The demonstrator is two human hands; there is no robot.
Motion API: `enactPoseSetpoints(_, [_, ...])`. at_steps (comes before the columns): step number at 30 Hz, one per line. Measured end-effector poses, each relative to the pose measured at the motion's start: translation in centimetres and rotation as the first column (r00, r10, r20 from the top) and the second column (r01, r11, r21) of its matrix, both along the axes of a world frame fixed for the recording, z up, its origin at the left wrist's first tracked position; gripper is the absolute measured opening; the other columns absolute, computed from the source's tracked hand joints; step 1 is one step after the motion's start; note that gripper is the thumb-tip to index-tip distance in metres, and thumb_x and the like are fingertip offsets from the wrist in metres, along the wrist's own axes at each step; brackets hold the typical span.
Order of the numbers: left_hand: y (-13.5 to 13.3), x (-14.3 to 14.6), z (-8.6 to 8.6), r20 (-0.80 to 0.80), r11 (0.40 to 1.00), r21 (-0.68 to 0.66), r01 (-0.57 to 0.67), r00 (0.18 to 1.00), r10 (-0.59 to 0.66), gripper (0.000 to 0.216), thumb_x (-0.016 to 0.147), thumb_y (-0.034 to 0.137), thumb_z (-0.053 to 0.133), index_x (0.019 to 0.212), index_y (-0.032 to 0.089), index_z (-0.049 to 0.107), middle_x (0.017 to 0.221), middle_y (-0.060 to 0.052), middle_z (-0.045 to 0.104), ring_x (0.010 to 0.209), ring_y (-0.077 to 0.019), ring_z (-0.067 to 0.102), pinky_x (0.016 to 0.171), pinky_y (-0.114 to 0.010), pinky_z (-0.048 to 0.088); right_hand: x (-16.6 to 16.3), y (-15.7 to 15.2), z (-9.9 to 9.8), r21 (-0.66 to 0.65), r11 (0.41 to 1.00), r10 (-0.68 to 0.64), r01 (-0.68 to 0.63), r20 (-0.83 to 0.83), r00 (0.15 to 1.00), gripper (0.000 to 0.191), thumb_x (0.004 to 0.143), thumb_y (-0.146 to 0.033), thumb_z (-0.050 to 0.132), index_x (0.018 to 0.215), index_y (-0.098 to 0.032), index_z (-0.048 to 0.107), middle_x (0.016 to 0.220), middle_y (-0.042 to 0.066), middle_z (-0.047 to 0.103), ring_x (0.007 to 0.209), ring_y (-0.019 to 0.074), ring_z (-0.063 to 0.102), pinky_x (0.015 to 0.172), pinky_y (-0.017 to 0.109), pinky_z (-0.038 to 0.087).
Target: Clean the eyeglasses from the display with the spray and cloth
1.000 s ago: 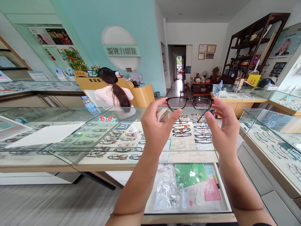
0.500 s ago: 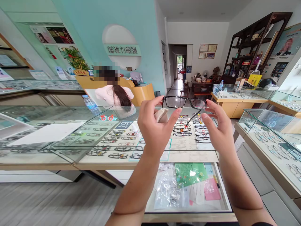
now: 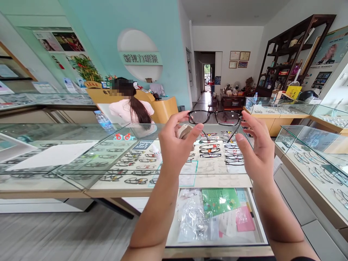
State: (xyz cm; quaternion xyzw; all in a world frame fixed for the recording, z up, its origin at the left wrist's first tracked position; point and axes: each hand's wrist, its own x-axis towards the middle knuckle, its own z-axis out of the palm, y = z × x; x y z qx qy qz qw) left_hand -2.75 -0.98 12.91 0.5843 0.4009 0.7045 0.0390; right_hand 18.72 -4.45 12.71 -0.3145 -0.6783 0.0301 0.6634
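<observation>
A pair of black-rimmed eyeglasses [image 3: 227, 118] is held up above the glass counter, lenses upright and both temples pointing down behind the rims. My left hand [image 3: 178, 139] grips the left end of the frame at its fingertips. A beige cloth [image 3: 185, 131] is bunched inside that same hand, partly hidden by the thumb. At the other end, my right hand [image 3: 255, 145] has its index fingertip against the right corner of the frame, with the thumb lower, beside the right temple.
Below is a glass display counter [image 3: 108, 190] with rows of spectacle frames and a small white bottle [image 3: 156, 151]. An open drawer [image 3: 217, 243] holds plastic bags and a green leaflet [image 3: 219, 201]. A person [image 3: 132, 108] sits across the counter. Another showcase [image 3: 312, 152] stands right.
The eyeglasses have turned slightly and sit more level, and both temples now show below the lenses. My right hand has shifted a little to the right.
</observation>
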Motion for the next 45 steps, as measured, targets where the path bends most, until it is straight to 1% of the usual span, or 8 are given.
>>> enactPoseSetpoints(3, [0.0,-0.2,0.2,0.022,0.999,-0.028,0.036,0.999,-0.035,0.059,0.081,0.066,0.089,0.119,0.022,0.079,0.110,-0.009,0.080,0.075,-0.0154,0.069,0.055,-0.024,0.052,0.0,-0.2,0.1,0.019,1.000,0.001,-0.001,0.016,1.000,0.048,0.105,-0.033,0.066,0.152,-0.039,0.067,0.145,0.006,0.071,0.130,0.0281,0.069,0.106,0.051,0.060])
enactPoseSetpoints(9, [0.6,-0.4,-0.1,-0.004,0.997,-0.027,0.067,0.998,-0.067,0.058,0.083,0.068,0.086,0.120,0.024,0.079,0.107,-0.008,0.082,0.060,-0.0113,0.062,0.046,-0.023,0.046,0.0,-0.6,0.2,0.027,0.999,-0.034,0.033,0.032,0.999,0.048,0.105,-0.034,0.064,0.153,-0.041,0.066,0.145,0.006,0.071,0.130,0.0292,0.068,0.107,0.054,0.060])
enactPoseSetpoints(16, [1.3,-0.6,-0.3,-0.031,0.999,0.039,0.030,0.999,-0.029,0.059,0.087,0.073,0.080,0.118,0.023,0.078,0.105,-0.008,0.080,0.067,-0.0133,0.068,0.053,-0.025,0.050,-0.3,-0.8,0.2,0.008,1.000,-0.019,0.019,0.024,1.000,0.046,0.105,-0.036,0.063,0.150,-0.039,0.068,0.138,0.007,0.072,0.124,0.0288,0.068,0.101,0.052,0.062])
enactPoseSetpoints(21, [0.9,-0.3,-0.4,-0.036,0.991,0.120,-0.052,0.998,0.057,0.057,0.087,0.070,0.082,0.119,0.023,0.075,0.103,-0.006,0.075,0.061,-0.0103,0.056,0.053,-0.026,0.045,-0.4,-0.2,0.1,-0.058,0.998,-0.005,0.005,-0.012,1.000,0.042,0.103,-0.036,0.065,0.145,-0.036,0.070,0.133,0.007,0.073,0.118,0.0267,0.070,0.096,0.048,0.062])
enactPoseSetpoints(29, [0.1,0.3,-0.2,-0.091,0.926,0.304,-0.225,0.960,0.264,0.055,0.087,0.066,0.084,0.119,0.022,0.073,0.098,-0.003,0.069,0.069,-0.0145,0.054,0.071,-0.034,0.053,-0.5,1.1,-0.5,-0.168,0.986,-0.002,-0.003,-0.029,1.000,0.044,0.100,-0.032,0.067,0.143,-0.033,0.067,0.138,0.009,0.073,0.118,0.0265,0.072,0.098,0.049,0.062])
enactPoseSetpoints(36, [-0.2,0.6,0.0,-0.101,0.898,0.391,-0.204,0.960,0.262,0.052,0.087,0.060,0.088,0.121,0.024,0.073,0.103,-0.004,0.070,0.069,-0.0146,0.057,0.073,-0.035,0.053,-0.5,1.3,-0.6,-0.168,0.985,0.019,-0.030,-0.065,0.998,0.042,0.100,-0.034,0.067,0.142,-0.033,0.067,0.142,0.008,0.073,0.121,0.0266,0.073,0.102,0.051,0.062])
enactPoseSetpoints(40, [0.4,0.4,-0.4,-0.089,0.925,0.344,-0.163,0.975,0.205,0.055,0.086,0.060,0.088,0.126,0.025,0.073,0.108,-0.005,0.072,0.073,-0.0152,0.061,0.075,-0.034,0.054,-0.4,1.1,-0.5,-0.130,0.991,0.023,-0.032,-0.074,0.997,0.042,0.102,-0.036,0.065,0.144,-0.035,0.067,0.141,0.007,0.072,0.125,0.0273,0.071,0.104,0.052,0.062])
enactPoseSetpoints(45, [1.6,0.0,-0.9,-0.031,0.986,0.158,-0.051,0.998,0.057,0.065,0.084,0.069,0.086,0.131,0.025,0.073,0.111,-0.007,0.077,0.069,-0.0133,0.062,0.064,-0.029,0.052,-0.2,0.7,-0.3,-0.022,1.000,0.021,-0.022,-0.039,0.999,0.045,0.102,-0.036,0.065,0.147,-0.038,0.066,0.145,0.007,0.068,0.131,0.0289,0.068,0.105,0.052,0.061])
